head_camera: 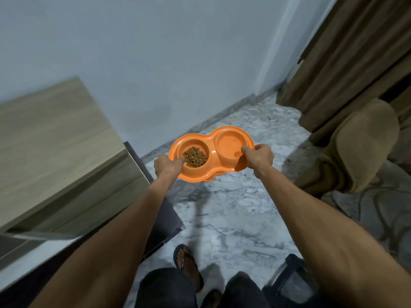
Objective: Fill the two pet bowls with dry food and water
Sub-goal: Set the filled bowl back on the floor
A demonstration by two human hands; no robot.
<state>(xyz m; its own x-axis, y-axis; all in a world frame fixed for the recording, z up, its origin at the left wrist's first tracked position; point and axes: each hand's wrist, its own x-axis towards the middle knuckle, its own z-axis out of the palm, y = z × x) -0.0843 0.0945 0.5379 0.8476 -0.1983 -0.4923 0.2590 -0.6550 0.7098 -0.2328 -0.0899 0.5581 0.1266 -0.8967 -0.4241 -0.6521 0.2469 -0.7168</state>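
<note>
An orange double pet bowl (212, 150) hangs above the marble floor, held level between both hands. Its left well holds a heap of brown dry food (195, 157). Its right well (228, 144) looks glossy and holds clear water, as far as I can tell. My left hand (166, 166) grips the left rim, thumb over the edge next to the food. My right hand (260, 157) grips the right rim, thumb on top.
A wooden cabinet top (51, 138) stands at the left with a dark panel (164, 210) below it. A white wall (155, 63) lies ahead. Brown curtains (355, 63) and a tan cushion (360, 147) fill the right. My sandalled foot (186, 262) stands on the floor.
</note>
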